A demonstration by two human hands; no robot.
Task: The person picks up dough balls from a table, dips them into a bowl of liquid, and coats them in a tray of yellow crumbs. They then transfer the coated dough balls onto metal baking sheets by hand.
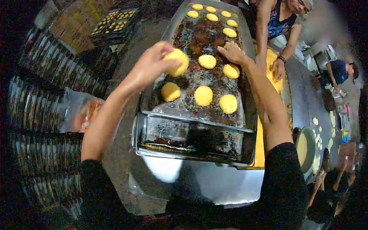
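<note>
My left hand point(151, 65) is closed around a yellow, crumb-coated dough round point(177, 63), raised over the left side of a dark, worn baking tray point(186, 82). On the tray's right side, my right hand point(234, 54) lies with its fingers stretched out over another yellow round, mostly hidden beneath them. Close to that hand sit a round point(207, 61) and a second round point(231, 71). Three more lie along the near end, including the middle round point(203, 96). Several others are spread over the far end.
Beneath the top tray sits another tray point(172, 128). Stacked trays point(46, 153) fill the left, beside a plastic bag point(78, 109). A co-worker's hands point(278, 69) touch a yellow-filled tray point(273, 57) at right. A basin point(306, 149) and small pale dough pieces point(331, 122) stand farther right.
</note>
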